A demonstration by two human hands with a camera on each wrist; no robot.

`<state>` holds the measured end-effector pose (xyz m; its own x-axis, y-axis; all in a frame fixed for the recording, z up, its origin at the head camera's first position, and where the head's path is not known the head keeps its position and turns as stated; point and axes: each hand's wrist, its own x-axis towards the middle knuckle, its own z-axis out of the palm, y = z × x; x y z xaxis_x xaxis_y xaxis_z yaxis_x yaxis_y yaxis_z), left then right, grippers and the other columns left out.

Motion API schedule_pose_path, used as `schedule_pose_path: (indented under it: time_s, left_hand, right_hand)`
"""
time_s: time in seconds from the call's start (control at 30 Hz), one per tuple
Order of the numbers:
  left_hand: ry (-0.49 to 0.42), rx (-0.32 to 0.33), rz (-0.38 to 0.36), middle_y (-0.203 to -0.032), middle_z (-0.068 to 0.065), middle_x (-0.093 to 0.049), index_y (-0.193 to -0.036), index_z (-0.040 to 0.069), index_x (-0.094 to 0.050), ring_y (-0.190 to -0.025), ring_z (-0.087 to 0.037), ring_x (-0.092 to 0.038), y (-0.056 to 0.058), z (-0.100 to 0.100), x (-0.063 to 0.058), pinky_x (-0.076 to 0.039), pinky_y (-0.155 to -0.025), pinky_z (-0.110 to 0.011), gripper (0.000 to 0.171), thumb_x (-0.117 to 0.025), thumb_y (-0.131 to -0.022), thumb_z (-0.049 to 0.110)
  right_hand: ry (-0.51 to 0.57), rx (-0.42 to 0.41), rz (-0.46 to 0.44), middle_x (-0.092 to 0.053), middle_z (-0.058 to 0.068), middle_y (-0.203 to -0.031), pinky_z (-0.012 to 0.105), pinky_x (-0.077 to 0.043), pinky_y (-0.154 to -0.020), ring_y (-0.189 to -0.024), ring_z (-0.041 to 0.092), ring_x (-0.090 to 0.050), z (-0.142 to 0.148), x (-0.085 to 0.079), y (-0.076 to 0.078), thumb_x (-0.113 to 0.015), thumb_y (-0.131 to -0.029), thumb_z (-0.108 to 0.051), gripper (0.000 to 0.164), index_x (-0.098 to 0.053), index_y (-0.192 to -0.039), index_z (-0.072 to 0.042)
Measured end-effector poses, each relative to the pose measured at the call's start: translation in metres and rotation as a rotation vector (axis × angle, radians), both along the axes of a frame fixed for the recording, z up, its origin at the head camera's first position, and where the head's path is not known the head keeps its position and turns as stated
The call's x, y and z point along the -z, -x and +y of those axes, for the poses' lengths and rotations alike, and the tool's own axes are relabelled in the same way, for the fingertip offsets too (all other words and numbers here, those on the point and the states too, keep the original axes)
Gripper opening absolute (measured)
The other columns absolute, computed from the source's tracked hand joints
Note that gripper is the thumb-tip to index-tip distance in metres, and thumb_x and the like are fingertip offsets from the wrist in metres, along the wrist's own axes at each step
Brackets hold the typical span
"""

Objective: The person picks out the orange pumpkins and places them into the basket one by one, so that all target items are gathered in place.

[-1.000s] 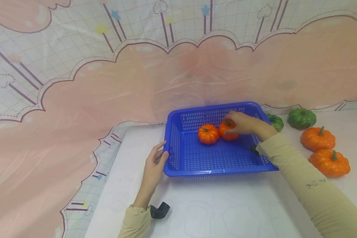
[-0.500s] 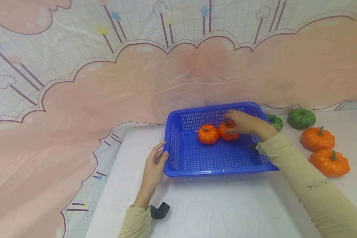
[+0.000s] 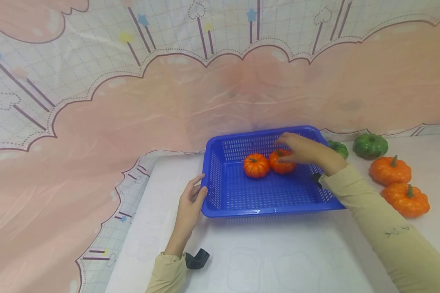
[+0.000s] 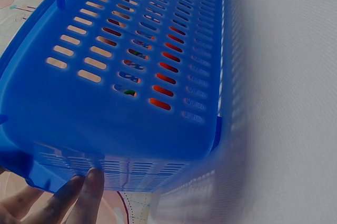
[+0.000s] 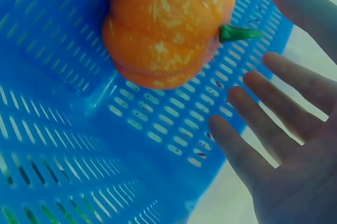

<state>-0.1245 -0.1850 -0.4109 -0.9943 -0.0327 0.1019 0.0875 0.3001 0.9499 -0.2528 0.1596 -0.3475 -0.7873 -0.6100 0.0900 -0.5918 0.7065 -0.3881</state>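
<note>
A blue slotted plastic basket (image 3: 267, 195) rests on the white table with two small orange pumpkins side by side inside. My left hand (image 3: 190, 205) holds its left rim, thumb on the edge and fingertips (image 4: 93, 179) against the outer wall. Over the right-hand pumpkin (image 3: 277, 165) is my right hand (image 3: 302, 150). In the right wrist view its fingers (image 5: 274, 119) are spread and stand apart from the pumpkin, whose green stem points toward the palm. The left-hand pumpkin (image 3: 256, 165) sits beside it on the basket floor.
Right of the basket lie two larger orange pumpkins, one farther back (image 3: 388, 171) and one nearer (image 3: 405, 201). Behind them are a dark green pumpkin (image 3: 370, 146) and another green one (image 3: 339, 149), partly hidden by the basket. A patterned cloth (image 3: 168, 110) hangs behind the table.
My right hand has shifted slightly up and right over the right-hand pumpkin, which now shows a little more. My left hand and the basket stay in place.
</note>
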Motion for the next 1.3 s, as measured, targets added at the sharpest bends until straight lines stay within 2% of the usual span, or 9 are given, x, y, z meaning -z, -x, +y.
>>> schedule_pose_path:
  time_s: [0.17, 0.6, 1.3]
  left_hand:
    - [0.004, 0.003, 0.007, -0.133, -0.018, -0.062, -0.146, 0.021, -0.048, -0.126, -0.034, -0.058, 0.0, 0.0, 0.0, -0.044, -0.108, -0.052, 0.045, -0.055, -0.102, 0.033]
    - [-0.003, 0.004, -0.003, -0.134, -0.018, -0.061, -0.145, 0.022, -0.048, -0.127, -0.034, -0.058, 0.001, 0.0, 0.0, -0.044, -0.108, -0.053, 0.045, -0.056, -0.102, 0.032]
    - [-0.008, 0.01, -0.005, -0.134, -0.019, -0.061, -0.146, 0.021, -0.048, -0.127, -0.034, -0.058, -0.001, 0.001, -0.001, -0.044, -0.108, -0.052, 0.046, -0.055, -0.103, 0.033]
  right_hand:
    - [0.0, 0.004, 0.002, -0.06, 0.024, -0.124, 0.056, -0.043, -0.106, -0.119, 0.04, -0.056, 0.004, -0.005, -0.005, -0.076, -0.088, -0.018, 0.049, -0.06, -0.127, 0.007]
    - [0.002, 0.002, 0.046, -0.061, 0.023, -0.122, 0.055, -0.046, -0.102, -0.116, 0.039, -0.057, 0.013, -0.016, -0.023, -0.076, -0.088, -0.019, 0.048, -0.061, -0.127, 0.006]
    - [0.01, 0.037, 0.071, -0.059, 0.021, -0.13, 0.059, -0.042, -0.106, -0.126, 0.04, -0.051, 0.026, -0.028, -0.048, -0.075, -0.089, -0.023, 0.052, -0.058, -0.131, 0.001]
